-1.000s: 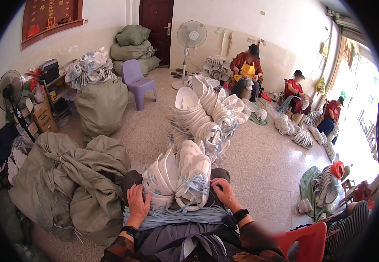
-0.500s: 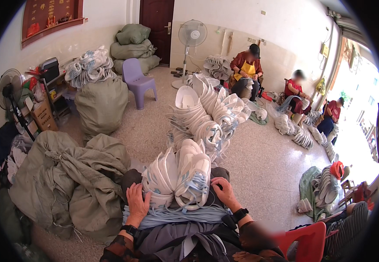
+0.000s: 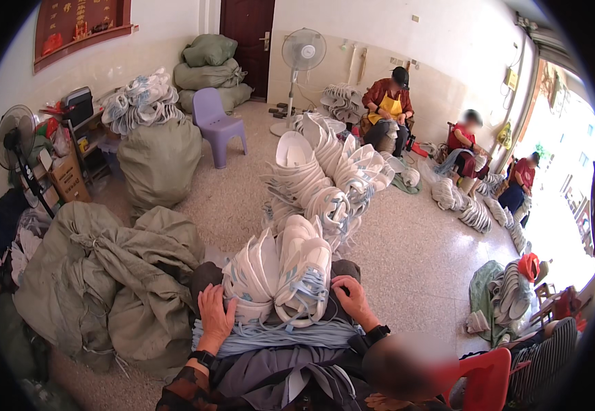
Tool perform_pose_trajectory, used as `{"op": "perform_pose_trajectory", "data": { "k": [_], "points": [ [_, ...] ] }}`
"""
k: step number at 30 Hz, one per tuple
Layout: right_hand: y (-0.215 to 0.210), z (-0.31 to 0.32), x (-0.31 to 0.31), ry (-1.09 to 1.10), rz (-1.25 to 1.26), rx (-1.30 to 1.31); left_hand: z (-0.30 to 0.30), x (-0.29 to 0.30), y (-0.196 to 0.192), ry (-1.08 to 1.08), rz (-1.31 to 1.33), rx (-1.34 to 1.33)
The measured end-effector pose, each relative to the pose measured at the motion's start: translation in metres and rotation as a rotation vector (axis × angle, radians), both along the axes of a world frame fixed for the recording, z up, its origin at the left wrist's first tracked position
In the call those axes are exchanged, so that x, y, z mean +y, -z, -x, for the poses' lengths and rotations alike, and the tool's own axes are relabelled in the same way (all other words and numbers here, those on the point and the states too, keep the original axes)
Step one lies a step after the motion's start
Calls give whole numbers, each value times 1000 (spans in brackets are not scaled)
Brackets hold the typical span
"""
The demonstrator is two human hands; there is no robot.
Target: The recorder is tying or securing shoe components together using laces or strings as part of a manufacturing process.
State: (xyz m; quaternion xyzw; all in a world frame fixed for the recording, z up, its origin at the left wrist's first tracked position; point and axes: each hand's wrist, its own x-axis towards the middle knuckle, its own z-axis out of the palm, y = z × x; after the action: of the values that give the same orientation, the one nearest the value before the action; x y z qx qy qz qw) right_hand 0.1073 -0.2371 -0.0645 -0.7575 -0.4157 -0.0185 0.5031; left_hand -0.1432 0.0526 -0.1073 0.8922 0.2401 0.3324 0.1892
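Observation:
Two white shoe uppers stacks rest on my lap: a left stack of nested uppers [image 3: 251,277] and, beside it, an upper with pale blue laces [image 3: 305,277]. My left hand [image 3: 216,314] lies flat at the left stack's side, on my dark-trousered knee, fingers stretched out. To the right of the laced upper, my right hand [image 3: 352,298] has its fingers curled in toward the thumb. Whatever it may hold is hidden. Across my lap, below the uppers, lies a bundle of light blue laces [image 3: 277,341].
More stacked uppers [image 3: 304,181] stand just ahead. Large green sacks [image 3: 105,274] lie at left. A purple chair [image 3: 218,127] and standing fan [image 3: 303,51] are farther back. Several people [image 3: 386,103] sit along the right. A red chair [image 3: 482,377] is at lower right.
My hands and the uppers stay nearly where they were. At lower right, a blurred head has come farther into view, now covering part of my right forearm.

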Motion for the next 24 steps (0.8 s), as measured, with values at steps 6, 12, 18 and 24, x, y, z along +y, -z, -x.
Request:
{"op": "perform_pose_trajectory", "data": {
  "k": [6, 12, 18, 24],
  "points": [
    [-1, 3, 0, 0, 8, 14, 2, 0, 1, 2, -7, -5],
    [-1, 1, 0, 2, 15, 26, 1, 0, 1, -2, -15, -5],
    [-2, 0, 0, 5, 19, 32, 0, 0, 0, 1, -3, -8],
    [-3, 2, 0, 6, 25, 34, 1, 1, 2, -1, 6, -6]
  ]
}}
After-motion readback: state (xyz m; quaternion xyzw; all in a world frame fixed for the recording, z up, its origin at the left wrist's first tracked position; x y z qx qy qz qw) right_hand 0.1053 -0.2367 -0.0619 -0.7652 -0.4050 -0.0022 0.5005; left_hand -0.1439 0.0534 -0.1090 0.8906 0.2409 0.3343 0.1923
